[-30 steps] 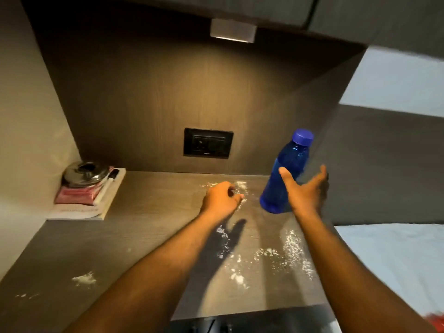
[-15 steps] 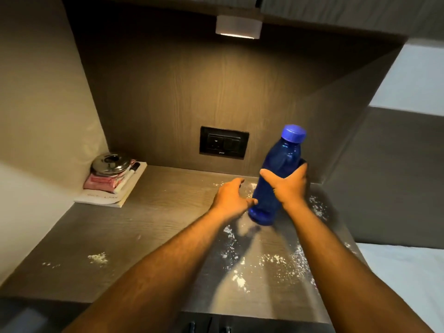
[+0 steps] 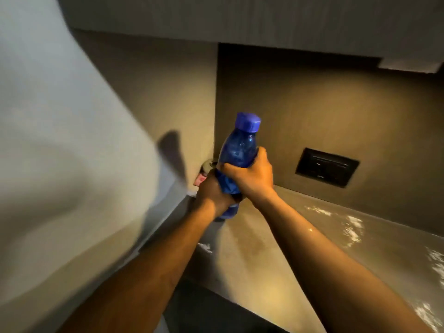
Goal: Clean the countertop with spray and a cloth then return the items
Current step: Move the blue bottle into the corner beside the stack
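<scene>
A blue plastic bottle [image 3: 237,150] with a blue screw cap is held upright above the left end of the grey-brown countertop [image 3: 262,255]. My right hand [image 3: 249,175] wraps its middle from the right. My left hand [image 3: 211,192] grips its lower part from the left, and the bottle's base shows below that hand. White powder patches [image 3: 353,230] lie on the countertop to the right. No cloth is visible.
A black wall socket [image 3: 326,167] sits on the back panel to the right. A pale side wall [image 3: 72,164] closes the left. Behind the bottle, a metal lid and a pink item [image 3: 200,180] peek out in the corner. Cabinets hang overhead.
My left hand has joined the right on the bottle. Both carried it leftward toward the corner, and the view swung left, leaving most powder at the right edge.
</scene>
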`<state>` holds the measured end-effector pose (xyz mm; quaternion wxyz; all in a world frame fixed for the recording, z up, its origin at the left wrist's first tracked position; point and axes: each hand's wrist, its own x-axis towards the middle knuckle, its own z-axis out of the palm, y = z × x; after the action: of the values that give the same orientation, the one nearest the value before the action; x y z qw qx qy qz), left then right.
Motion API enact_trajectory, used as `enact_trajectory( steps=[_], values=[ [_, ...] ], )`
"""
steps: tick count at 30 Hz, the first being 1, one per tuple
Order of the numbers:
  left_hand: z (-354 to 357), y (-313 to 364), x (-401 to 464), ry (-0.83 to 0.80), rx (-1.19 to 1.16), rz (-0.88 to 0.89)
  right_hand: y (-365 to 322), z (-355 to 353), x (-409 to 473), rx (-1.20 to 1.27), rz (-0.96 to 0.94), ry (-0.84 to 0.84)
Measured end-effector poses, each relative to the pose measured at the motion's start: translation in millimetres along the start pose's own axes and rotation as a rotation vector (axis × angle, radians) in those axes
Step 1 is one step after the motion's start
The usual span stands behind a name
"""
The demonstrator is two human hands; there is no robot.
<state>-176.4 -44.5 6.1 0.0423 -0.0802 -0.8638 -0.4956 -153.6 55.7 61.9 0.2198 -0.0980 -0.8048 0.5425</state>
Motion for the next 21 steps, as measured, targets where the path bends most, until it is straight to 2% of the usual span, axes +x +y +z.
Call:
enact_trajectory(
  steps=[3,6,7,9,11,12,13,14,15,17,18,21],
  values=[
    [-40.6,-29.2,2.5,0.035,0.019,-0.088,-11.2,49.2,-6.9,-0.007,-0.008,-0.088],
    [-70.6,-57.4,2.8,-0.016,0.019,-0.057,-14.5,83.5,-14.4,-0.010,-0.034,-0.143],
    [-75.7,-65.8,2.0,-0.013,-0.018,-0.004,-13.2,91.6,-17.2,-0.022,-0.047,-0.162],
    [-79.7,-77.4,-4.4,0.008,-0.185,-0.031,-8.7,103.1,-22.4,-0.063,-0.072,-0.205],
    [-86.9,-77.8,-7.9,0.032,-0.244,-0.039,-4.4,111.4,-25.1,-0.088,-0.080,-0.212],
    [-83.6,-84.0,-6.8,-0.001,-0.407,-0.072,-3.5,114.3,-24.9,-0.085,-0.074,-0.200],
    [-84.1,-83.9,-8.7,0.056,-0.384,-0.065,-4.0,115.6,-23.8,-0.078,-0.066,-0.191],
    [-83.1,-79.2,-8.2,0.200,-0.295,-0.090,-4.3,116.9,-21.9,-0.077,-0.056,-0.188],
    [-78.7,-84.4,-7.2,0.177,-0.360,-0.062,-5.4,117.8,-20.4,-0.078,-0.052,-0.191],
    [-77.9,-82.9,-10.0,0.207,-0.160,-0.013,-5.5,115.6,-21.5,-0.086,-0.057,-0.188],
    [-74.7,-83.3,-11.9,0.189,-0.128,-0.035,-5.2,112.7,-24.9,-0.083,-0.066,-0.187],
    [-68.1,-77.2,-37.0,0.301,-0.083,-0.085,8.4,94.8,-48.8,-0.052,-0.042,-0.150]
  ],
)
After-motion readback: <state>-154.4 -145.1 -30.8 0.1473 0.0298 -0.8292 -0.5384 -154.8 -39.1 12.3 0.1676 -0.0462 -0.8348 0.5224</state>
